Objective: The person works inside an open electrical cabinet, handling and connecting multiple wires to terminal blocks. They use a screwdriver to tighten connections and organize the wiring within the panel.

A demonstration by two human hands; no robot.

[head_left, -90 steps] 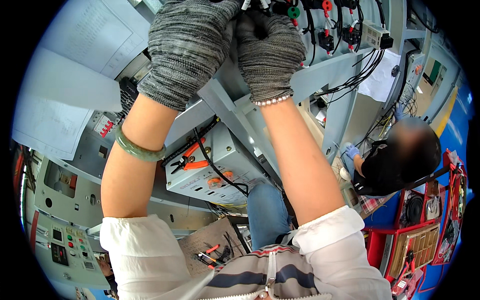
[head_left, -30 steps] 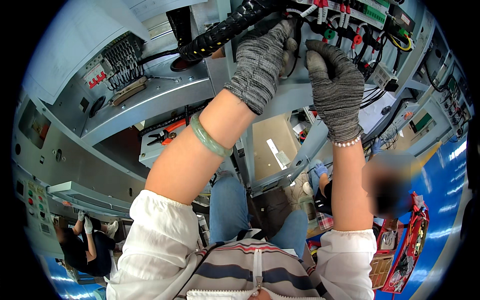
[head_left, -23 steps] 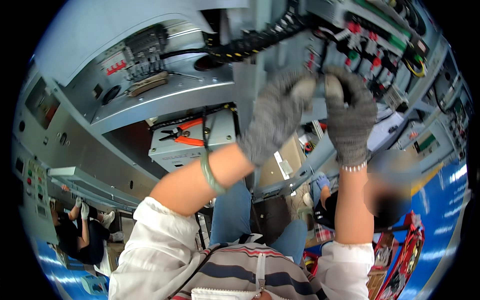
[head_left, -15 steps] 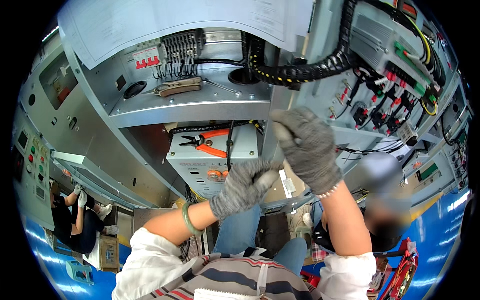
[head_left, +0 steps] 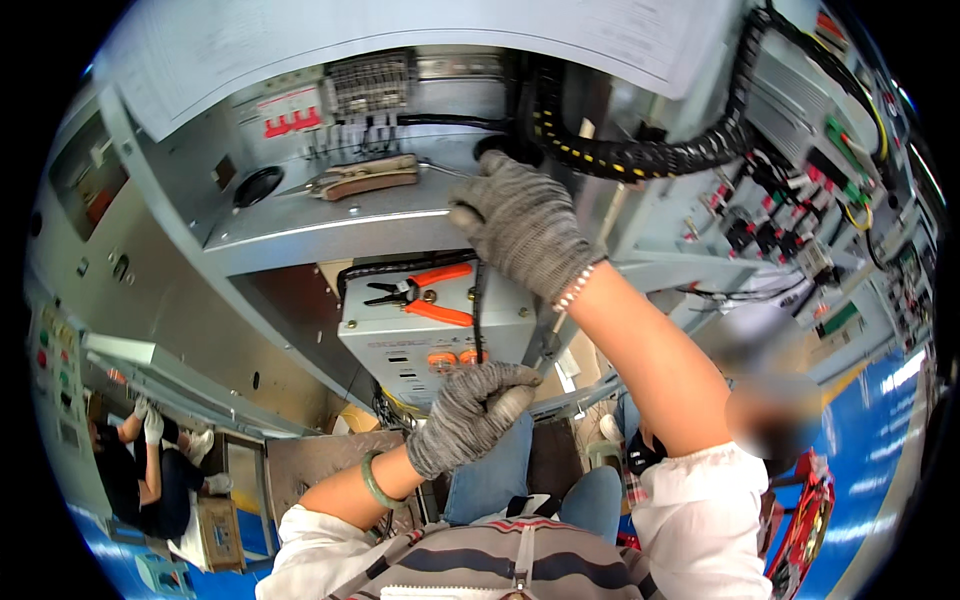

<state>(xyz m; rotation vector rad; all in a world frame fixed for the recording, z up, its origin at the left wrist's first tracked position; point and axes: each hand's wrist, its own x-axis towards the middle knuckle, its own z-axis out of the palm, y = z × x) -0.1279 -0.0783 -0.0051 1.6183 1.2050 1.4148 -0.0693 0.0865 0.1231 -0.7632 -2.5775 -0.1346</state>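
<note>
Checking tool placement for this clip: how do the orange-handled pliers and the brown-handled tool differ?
The orange-handled pliers lie on the grey box; the brown-handled tool lies on the metal shelf above. The pliers' orange handles are spread apart; the tool's brown ones sit close together. Both point left.

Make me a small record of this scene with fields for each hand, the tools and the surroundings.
Right hand: gray knit glove, fingers parted, at the shelf edge, nearest a slim metal tool; contact unclear
Left hand: gray knit glove, partly curled, in front of the gray box; grip unclear
On box: orange-handled pliers
On shelf: brown-handled tool, slim metal tool
Above: white paper sheet
Beyond right hand: black wrapped cable bundle
Far left: seated co-worker
</note>
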